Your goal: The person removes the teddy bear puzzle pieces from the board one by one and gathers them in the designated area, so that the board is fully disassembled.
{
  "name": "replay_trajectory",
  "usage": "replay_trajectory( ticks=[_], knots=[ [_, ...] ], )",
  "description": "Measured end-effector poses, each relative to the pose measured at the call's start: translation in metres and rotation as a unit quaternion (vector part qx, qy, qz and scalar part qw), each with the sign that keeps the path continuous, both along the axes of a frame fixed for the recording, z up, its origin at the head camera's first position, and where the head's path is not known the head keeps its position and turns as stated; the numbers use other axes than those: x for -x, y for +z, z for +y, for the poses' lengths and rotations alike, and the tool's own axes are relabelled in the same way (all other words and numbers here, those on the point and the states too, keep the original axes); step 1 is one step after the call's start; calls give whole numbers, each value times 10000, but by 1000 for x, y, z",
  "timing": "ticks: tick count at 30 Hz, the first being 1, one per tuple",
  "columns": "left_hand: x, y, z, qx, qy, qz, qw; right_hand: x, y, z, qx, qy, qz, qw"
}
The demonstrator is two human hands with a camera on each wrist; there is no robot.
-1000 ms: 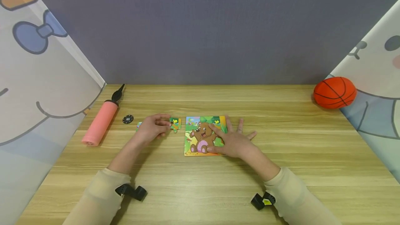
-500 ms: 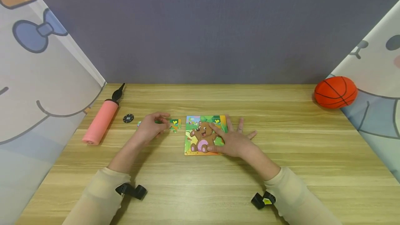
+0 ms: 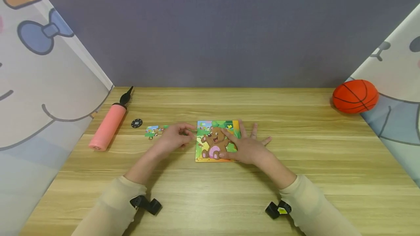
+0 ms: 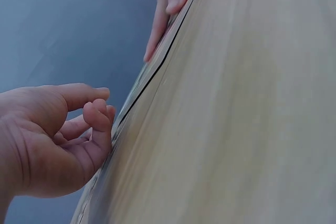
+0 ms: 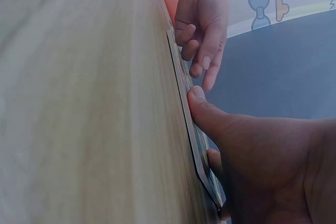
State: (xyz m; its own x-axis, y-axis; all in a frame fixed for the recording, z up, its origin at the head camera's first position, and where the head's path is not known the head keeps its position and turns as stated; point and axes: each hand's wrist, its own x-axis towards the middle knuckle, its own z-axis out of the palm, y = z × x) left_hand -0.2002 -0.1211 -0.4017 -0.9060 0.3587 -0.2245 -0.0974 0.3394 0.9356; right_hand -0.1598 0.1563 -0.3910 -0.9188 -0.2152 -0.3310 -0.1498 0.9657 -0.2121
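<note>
A bear puzzle (image 3: pixel 214 141) is laid flat on the wooden bench (image 3: pixel 295 177), near its middle. The puzzle's right part is pressed down by the right hand (image 3: pixel 248 148), whose fingers are spread and straight across the picture and beyond the far edge; in the right wrist view the thumb (image 5: pixel 202 109) is seen laid along the board's edge. The left hand (image 3: pixel 175 138) is held just left of the puzzle with its fingers curled, fingertips at the board's upper left corner. Whether a piece is pinched between them cannot be told, since the fingertips are small and partly hidden. Loose pieces (image 3: pixel 152 131) are left on the bench just to the left of that hand. Further left a small black disc (image 3: pixel 136 123) and a pink pump (image 3: pixel 109 125) are found, the pump lying slantwise. An orange ball (image 3: pixel 355 96) is set at the far right edge, well apart from the hands.
</note>
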Motion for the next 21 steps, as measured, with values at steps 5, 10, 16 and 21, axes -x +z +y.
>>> replay_trajectory(
  ticks=[5,10,16,21],
  knots=[
    [-3,-3,10,-218,-235,-47,9995,0,1,0,-13,20,3,10000],
    [-5,-3,16,-100,-258,-1,9996,1,0,1,-18,24,-17,10000],
    [-6,-3,19,-91,-223,-57,9997,1,-1,0,-43,39,2,10000],
    [-5,-5,20,-32,-299,-10,9995,1,-2,0,-48,32,-2,10000]
  ],
)
